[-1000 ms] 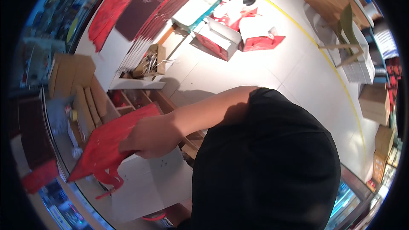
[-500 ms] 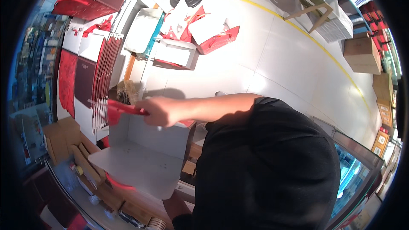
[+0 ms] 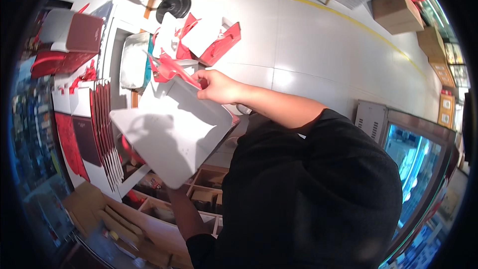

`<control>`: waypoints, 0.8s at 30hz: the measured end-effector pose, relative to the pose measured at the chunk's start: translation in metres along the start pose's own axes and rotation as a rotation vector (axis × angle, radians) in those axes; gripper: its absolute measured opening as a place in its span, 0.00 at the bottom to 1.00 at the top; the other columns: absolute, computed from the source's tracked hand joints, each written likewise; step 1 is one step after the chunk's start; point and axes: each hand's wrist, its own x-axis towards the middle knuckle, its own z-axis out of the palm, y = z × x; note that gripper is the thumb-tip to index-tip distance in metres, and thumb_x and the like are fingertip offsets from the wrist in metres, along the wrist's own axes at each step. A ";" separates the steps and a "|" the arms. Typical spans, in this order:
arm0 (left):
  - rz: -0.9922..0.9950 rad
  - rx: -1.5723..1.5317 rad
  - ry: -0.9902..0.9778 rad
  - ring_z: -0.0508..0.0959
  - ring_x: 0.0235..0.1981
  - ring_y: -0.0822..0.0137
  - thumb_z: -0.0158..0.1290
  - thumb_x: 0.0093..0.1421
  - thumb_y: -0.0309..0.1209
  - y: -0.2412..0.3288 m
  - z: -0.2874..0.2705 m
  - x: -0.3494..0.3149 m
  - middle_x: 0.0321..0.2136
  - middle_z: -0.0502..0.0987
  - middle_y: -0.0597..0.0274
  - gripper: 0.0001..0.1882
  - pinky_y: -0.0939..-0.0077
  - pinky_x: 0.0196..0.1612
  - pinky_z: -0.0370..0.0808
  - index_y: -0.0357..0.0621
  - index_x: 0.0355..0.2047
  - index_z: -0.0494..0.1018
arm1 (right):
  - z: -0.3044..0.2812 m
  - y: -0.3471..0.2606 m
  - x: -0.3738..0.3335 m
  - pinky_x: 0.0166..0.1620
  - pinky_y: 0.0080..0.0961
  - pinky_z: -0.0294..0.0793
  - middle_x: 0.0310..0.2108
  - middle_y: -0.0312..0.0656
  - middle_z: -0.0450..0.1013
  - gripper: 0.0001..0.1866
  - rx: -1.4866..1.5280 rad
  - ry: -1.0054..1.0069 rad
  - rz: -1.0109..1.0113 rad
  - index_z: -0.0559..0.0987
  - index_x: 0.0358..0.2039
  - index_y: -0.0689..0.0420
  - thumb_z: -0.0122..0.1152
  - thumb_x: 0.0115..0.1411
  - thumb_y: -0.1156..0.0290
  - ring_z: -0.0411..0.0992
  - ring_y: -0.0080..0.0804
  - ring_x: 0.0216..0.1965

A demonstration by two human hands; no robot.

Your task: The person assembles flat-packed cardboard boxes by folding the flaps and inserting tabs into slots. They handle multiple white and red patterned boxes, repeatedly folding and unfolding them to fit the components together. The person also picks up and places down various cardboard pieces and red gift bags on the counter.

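A gift box [image 3: 191,142] with a pale grey-white inside is held up open in front of me, one broad panel hanging toward the lower left. My right hand [image 3: 214,87] is closed around a red strap-like piece [image 3: 174,69] above the box's upper edge; the far end of that piece is hard to make out. My left forearm [image 3: 188,214] reaches up behind the lower corner of the box, and the box hides the hand's fingers. A red loop [image 3: 128,147] shows beyond the panel's left edge.
Folded dark-red boxes [image 3: 104,134] stand in a row at the left. Opened red-and-white boxes [image 3: 219,45] lie on the floor beyond. Below are a wooden compartment tray [image 3: 201,189] and brown cartons [image 3: 89,204]. A lit glass cabinet [image 3: 413,154] stands at the right.
My right hand has moved up and right with the red piece. The box has tilted and shifted up. My view has turned, so the shelves and floor boxes sit further left.
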 end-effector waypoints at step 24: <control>-0.654 0.480 0.153 0.74 0.34 0.68 0.44 0.62 0.35 -0.150 -0.027 -0.142 0.35 0.74 0.57 0.15 0.75 0.38 0.72 0.37 0.44 0.68 | -0.098 0.209 0.010 0.32 0.48 0.78 0.31 0.49 0.66 0.13 0.383 1.038 0.676 0.66 0.34 0.70 0.46 0.44 0.87 0.72 0.45 0.30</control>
